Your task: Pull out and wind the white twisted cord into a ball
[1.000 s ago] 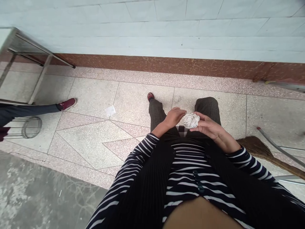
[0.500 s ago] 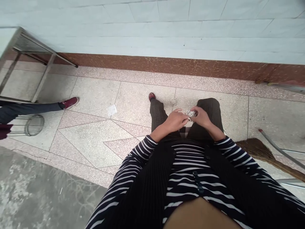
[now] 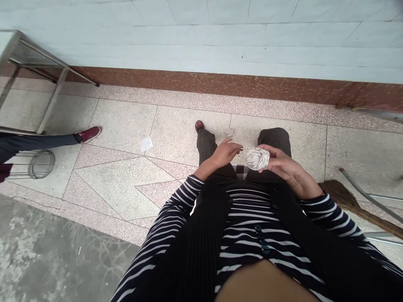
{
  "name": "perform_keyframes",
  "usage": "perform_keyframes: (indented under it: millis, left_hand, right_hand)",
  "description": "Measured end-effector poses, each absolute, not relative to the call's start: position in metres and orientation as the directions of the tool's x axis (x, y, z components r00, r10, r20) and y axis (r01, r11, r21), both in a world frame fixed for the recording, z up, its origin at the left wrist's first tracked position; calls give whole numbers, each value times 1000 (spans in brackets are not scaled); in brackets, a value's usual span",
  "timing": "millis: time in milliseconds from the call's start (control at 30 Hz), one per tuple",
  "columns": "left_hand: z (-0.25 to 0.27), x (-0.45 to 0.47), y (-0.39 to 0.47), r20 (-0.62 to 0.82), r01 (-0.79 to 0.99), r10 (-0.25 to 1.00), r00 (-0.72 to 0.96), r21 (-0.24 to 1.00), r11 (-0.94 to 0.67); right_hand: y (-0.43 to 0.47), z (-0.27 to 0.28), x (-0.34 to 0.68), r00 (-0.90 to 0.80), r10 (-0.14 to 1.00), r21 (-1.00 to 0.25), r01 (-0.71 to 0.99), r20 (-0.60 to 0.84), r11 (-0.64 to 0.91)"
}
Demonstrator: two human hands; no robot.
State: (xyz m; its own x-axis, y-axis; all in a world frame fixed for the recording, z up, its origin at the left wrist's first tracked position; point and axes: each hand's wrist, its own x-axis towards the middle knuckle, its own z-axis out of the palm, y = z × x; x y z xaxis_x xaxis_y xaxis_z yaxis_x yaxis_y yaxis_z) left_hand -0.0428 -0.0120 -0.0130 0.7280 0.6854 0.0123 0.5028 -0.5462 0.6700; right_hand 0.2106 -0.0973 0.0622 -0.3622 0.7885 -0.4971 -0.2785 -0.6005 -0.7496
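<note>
A ball of yarn, white with dark flecks, sits over my lap in the grip of my right hand, with thumb and fingers around its right side. To its left, my left hand has its fingertips together on a short strand that runs across to the ball. A smaller speckled ball lies on the floor beyond my left hand, between my feet; it looks like the same yarn.
A white paper scrap is on the tiled floor. At the left are a metal-framed table, another person's shoe and a wire frame. A broom and metal tubing are on the right.
My hands have moved apart, the right one going right with the yarn ball, which now shows more fully. The left hand has drawn slightly left, with a strand between them.
</note>
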Motion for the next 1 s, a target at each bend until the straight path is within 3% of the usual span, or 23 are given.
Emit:
perform_keyframes:
  millis: [167, 267, 333, 433, 500, 567, 633, 733, 867, 1000]
  left_hand:
    - [-31, -29, -25, -115, 555, 697, 708, 702, -447]
    - [-30, -21, -40, -109, 524, 633, 766, 676, -518]
    - [-21, -21, -47, -42, 472, 595, 803, 653, -592]
    - [-5, -28, -42, 92, 437, 596, 798, 593, -677]
    - [1, -35, -31, 147, 467, 630, 762, 549, -693]
    - [0, -39, -20, 152, 505, 661, 735, 528, -683]
    - [-8, -39, -12, 119, 529, 681, 723, 539, -656]
    - [-23, -30, -8, 62, 535, 707, 704, 609, -586]
    - [-32, -16, -10, 31, 543, 774, 632, 695, -471]
    - [-32, -15, -20, -112, 577, 789, 604, 744, -336]
  right_hand:
    - [-75, 81, 219, 12, 951, -916, -271, -310, -295]
    - [-46, 60, 222, 266, 955, -991, -25, -131, -129]
    - [-32, 38, 220, 380, 924, -961, 232, -54, -151]
    - [-35, 9, 207, 299, 953, -843, 497, -54, -204]
    - [-50, 0, 196, 165, 956, -851, 436, -244, -293]
    - [-69, 0, 188, 6, 877, -858, 201, -481, -472]
    - [-84, 5, 184, -151, 783, -785, -55, -604, -617]
    - [-95, 19, 183, -258, 743, -697, -260, -617, -669]
    - [-91, 39, 185, -231, 766, -699, -315, -600, -642]
    - [-76, 57, 194, -161, 831, -755, -354, -532, -552]
